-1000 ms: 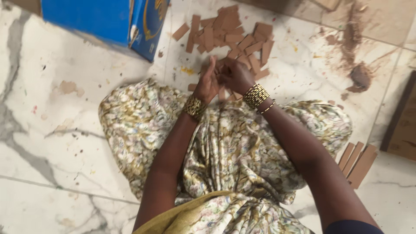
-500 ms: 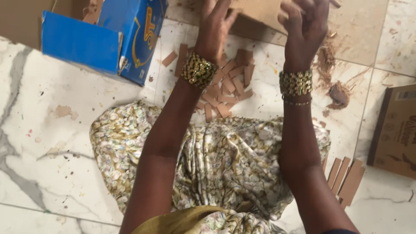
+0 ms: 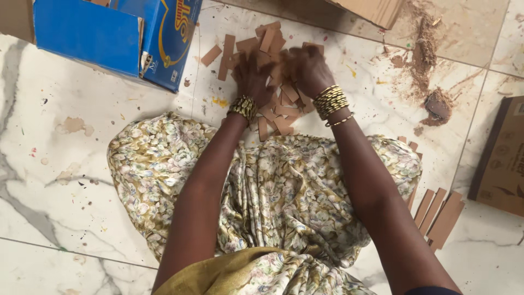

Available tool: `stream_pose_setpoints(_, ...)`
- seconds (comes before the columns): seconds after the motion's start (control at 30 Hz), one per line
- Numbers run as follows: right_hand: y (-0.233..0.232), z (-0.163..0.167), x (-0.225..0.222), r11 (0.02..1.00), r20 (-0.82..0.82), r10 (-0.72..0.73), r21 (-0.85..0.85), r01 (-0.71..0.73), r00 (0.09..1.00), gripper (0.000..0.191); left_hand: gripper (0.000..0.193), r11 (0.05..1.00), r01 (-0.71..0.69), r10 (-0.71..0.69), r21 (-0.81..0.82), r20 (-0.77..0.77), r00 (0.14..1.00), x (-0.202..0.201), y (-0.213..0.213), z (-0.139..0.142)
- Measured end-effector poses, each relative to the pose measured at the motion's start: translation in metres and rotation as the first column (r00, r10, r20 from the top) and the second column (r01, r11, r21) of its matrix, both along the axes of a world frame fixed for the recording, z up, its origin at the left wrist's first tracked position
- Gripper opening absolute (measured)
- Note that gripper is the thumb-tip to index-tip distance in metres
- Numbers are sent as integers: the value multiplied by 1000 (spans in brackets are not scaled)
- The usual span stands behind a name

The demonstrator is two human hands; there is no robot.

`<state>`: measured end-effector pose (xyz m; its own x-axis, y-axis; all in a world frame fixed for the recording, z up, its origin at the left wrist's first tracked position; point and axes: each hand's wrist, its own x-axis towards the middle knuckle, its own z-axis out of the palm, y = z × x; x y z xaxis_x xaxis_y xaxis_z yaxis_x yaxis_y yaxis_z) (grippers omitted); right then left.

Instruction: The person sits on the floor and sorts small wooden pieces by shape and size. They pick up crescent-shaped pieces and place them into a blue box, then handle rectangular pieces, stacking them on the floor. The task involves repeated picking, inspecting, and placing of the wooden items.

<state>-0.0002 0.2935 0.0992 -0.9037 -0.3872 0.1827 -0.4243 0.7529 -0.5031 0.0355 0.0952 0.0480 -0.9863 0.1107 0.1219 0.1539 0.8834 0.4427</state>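
Head camera view, looking straight down at a white marble-patterned floor [image 3: 71, 180] with grey veins and scattered brown dust. A floral cloth [image 3: 284, 191] in cream and yellow covers the seated person's lap across the middle. At top left stands an open blue cardboard box [image 3: 109, 38]; a brown carton [image 3: 499, 158] lies at the right edge. Near the cloth's right side rest several long brown cardboard strips [image 3: 436, 210], side by side. Beyond the lap, close to the blue box, lies a loose pile of small brown cardboard pieces [image 3: 275, 104]. Both hands press into this pile. The left hand [image 3: 252, 76], with a gold bangle at the wrist, has fingers spread over the pieces. The right hand [image 3: 307, 66], wearing stacked gold bangles, is blurred; its fingers curl down among the pieces, though whether they grip any cannot be told.
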Motion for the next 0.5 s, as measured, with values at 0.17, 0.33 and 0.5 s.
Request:
stream_pose_setpoints(0.17, -4, -16, 9, 976, 151, -13, 215, -20, 988, 46, 20, 980, 171, -172, 105, -5, 985, 60, -45, 10)
stream_pose_setpoints(0.33, -27, -20, 29, 961, 357, 144, 172, -216, 923, 44, 24, 951, 80, -25, 299, -185, 982, 94, -84, 0)
stream_pose_setpoints(0.5, -50, -16, 67, 866, 227, 490, -236, -440, 842, 55, 32, 952, 93, -32, 290, -209, 977, 81, -74, -12)
